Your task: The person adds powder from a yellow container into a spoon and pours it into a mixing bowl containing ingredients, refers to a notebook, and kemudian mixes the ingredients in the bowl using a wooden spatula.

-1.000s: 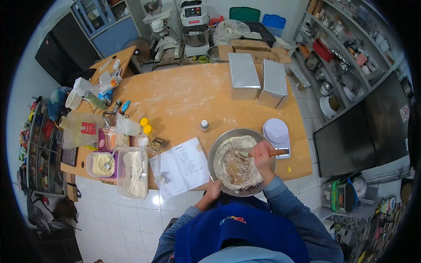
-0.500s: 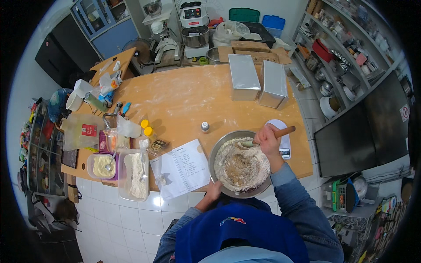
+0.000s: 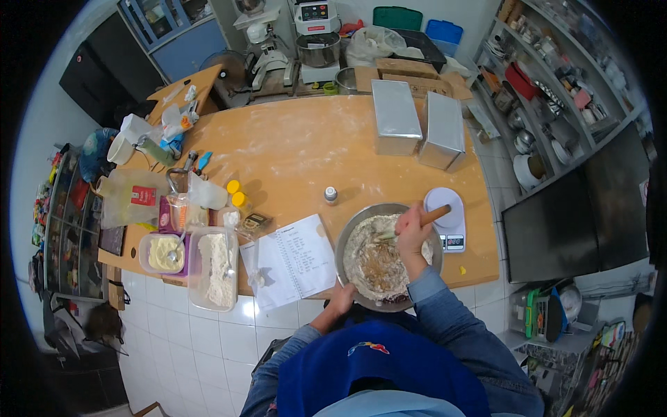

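Observation:
A steel bowl (image 3: 340, 258) at the table's front edge holds flour with a brown wet patch (image 3: 381, 270). My right hand (image 3: 413, 233) is closed on a wooden-handled spatula (image 3: 437, 213), whose pale blade is down in the mixture. My left hand (image 3: 340, 297) grips the bowl's near-left rim. Left of the bowl lies an open notebook (image 3: 288, 257) with writing. Further left are a tub of flour (image 3: 212, 267) and a tub of creamy spread (image 3: 164, 251) with a spoon. A small bottle (image 3: 331, 197) stands behind the bowl, and a white scale (image 3: 451, 242) to its right.
The wooden table (image 3: 292, 139) carries two metal tins (image 3: 396, 118), several bags and yellow-lidded jars (image 3: 240, 201). Mixers (image 3: 319, 48) and boxes stand behind it. Shelves (image 3: 549, 83) and a dark fridge (image 3: 549, 229) are right; a tiled floor (image 3: 222, 361) lies below.
My right hand and the spatula have moved around the bowl, first up and right, then slightly left. My left hand stays on the rim. The view has shifted slightly.

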